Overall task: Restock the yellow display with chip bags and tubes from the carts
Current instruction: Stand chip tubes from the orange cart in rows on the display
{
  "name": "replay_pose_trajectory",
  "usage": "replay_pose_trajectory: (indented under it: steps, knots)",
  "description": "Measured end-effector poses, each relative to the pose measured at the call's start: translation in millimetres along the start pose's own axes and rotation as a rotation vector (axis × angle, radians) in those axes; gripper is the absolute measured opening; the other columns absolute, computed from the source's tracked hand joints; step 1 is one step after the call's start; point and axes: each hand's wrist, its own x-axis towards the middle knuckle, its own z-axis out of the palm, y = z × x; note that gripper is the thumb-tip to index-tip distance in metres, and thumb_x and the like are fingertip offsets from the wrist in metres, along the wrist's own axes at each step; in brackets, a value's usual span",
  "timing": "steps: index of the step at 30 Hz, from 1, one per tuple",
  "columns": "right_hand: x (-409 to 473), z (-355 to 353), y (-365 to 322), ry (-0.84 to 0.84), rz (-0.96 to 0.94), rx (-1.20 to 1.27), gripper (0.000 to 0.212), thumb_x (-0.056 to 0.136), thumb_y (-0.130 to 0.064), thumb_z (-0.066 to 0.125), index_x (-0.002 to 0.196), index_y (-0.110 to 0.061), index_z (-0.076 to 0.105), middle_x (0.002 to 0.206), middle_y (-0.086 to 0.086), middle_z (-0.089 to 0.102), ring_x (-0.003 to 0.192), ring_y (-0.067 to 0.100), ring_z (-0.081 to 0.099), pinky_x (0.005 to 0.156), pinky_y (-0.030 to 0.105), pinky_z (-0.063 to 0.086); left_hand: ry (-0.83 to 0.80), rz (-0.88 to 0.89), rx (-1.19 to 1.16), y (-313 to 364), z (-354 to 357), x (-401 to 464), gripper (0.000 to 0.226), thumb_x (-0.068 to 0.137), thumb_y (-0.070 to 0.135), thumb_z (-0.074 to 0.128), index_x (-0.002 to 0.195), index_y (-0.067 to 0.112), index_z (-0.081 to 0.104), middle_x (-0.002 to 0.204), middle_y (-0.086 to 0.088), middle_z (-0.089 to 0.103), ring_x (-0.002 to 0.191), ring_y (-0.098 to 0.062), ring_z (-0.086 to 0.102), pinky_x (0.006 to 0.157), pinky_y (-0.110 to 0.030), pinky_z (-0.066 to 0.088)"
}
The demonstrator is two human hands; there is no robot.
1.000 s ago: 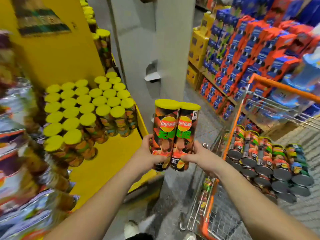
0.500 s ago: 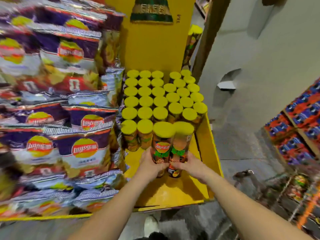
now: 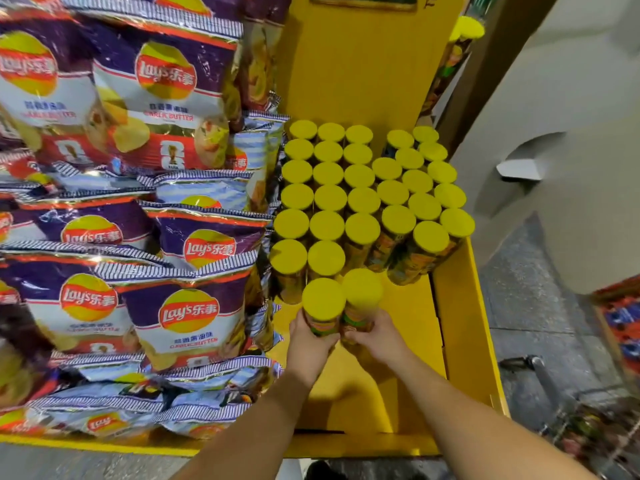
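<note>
I hold two yellow-lidded chip tubes upright, side by side, low over the yellow display (image 3: 460,341) floor. My left hand (image 3: 310,344) grips the left tube (image 3: 323,303) and my right hand (image 3: 377,337) grips the right tube (image 3: 361,292). They stand just in front of the block of standing tubes (image 3: 363,199), next to its front left rows. Several tubes at the block's front right lean outward. Purple chip bags (image 3: 187,313) are stacked on the display's left half.
A yellow back panel (image 3: 363,64) rises behind the tubes. A grey cardboard wall (image 3: 571,168) stands to the right. Part of the cart (image 3: 588,431) shows at the lower right, blurred. Bare yellow floor (image 3: 408,341) lies in front of and right of the held tubes.
I turned from the cart to the display and carried both tubes down and forward. They now sit lower, right in front of the standing tubes.
</note>
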Motion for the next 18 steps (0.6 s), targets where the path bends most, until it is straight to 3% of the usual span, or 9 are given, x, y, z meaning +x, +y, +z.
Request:
replay_pose_trajectory:
  steps: [2, 3, 5, 8, 14, 18]
  knots:
    - [10, 6, 7, 0.017, 0.013, -0.017, 0.06, 0.066, -0.026, 0.085, 0.119, -0.018, 0.059, 0.115, 0.001, 0.054, 0.104, 0.011, 0.052, 0.08, 0.017, 0.044, 0.029, -0.029, -0.039, -26, 8, 21, 0.086, 0.056, 0.034, 0.082, 0.132, 0.035, 0.043, 0.124, -0.008, 0.056, 0.111, -0.034, 0.06, 0.085, -0.053, 0.055]
    - [16, 10, 15, 0.034, 0.018, -0.015, 0.062, 0.064, -0.028, 0.085, 0.119, -0.018, 0.059, 0.115, 0.001, 0.056, 0.105, 0.012, 0.054, 0.08, 0.019, 0.045, 0.051, -0.039, -0.042, -29, 8, 22, 0.087, 0.061, 0.03, 0.083, 0.136, 0.033, 0.041, 0.127, -0.008, 0.055, 0.114, -0.034, 0.058, 0.089, -0.053, 0.053]
    - [31, 18, 34, 0.048, 0.047, 0.005, 0.072, 0.055, -0.044, 0.086, 0.118, -0.021, 0.06, 0.114, 0.002, 0.063, 0.104, 0.013, 0.061, 0.086, 0.03, 0.052, 0.097, -0.053, -0.05, -10, 0, 9, 0.089, 0.071, 0.017, 0.083, 0.145, 0.022, 0.034, 0.139, -0.007, 0.049, 0.124, -0.03, 0.051, 0.102, -0.04, 0.045]
    - [71, 35, 82, 0.052, 0.06, 0.036, 0.084, 0.05, -0.064, 0.082, 0.12, -0.025, 0.059, 0.114, 0.0, 0.065, 0.104, 0.011, 0.064, 0.09, 0.037, 0.054, 0.174, -0.066, -0.11, 5, -1, 7, 0.09, 0.075, 0.008, 0.081, 0.149, 0.012, 0.03, 0.146, -0.011, 0.044, 0.131, -0.03, 0.044, 0.101, -0.031, 0.037]
    - [90, 33, 46, 0.113, 0.098, 0.069, 0.094, 0.046, -0.07, 0.078, 0.126, -0.026, 0.054, 0.118, 0.001, 0.063, 0.108, 0.017, 0.062, 0.093, 0.043, 0.052, 0.335, -0.122, -0.206, 13, -3, 17, 0.084, 0.076, 0.006, 0.08, 0.146, 0.008, 0.035, 0.144, -0.013, 0.047, 0.133, -0.031, 0.043, 0.11, -0.043, 0.035]
    - [92, 27, 18, 0.154, 0.148, 0.087, 0.096, 0.051, -0.059, 0.078, 0.133, -0.021, 0.046, 0.126, 0.007, 0.058, 0.114, 0.027, 0.059, 0.096, 0.046, 0.049, 0.434, -0.142, -0.244, 16, -8, 17, 0.075, 0.075, 0.002, 0.081, 0.139, 0.001, 0.042, 0.137, -0.018, 0.052, 0.128, -0.033, 0.048, 0.103, -0.036, 0.036]
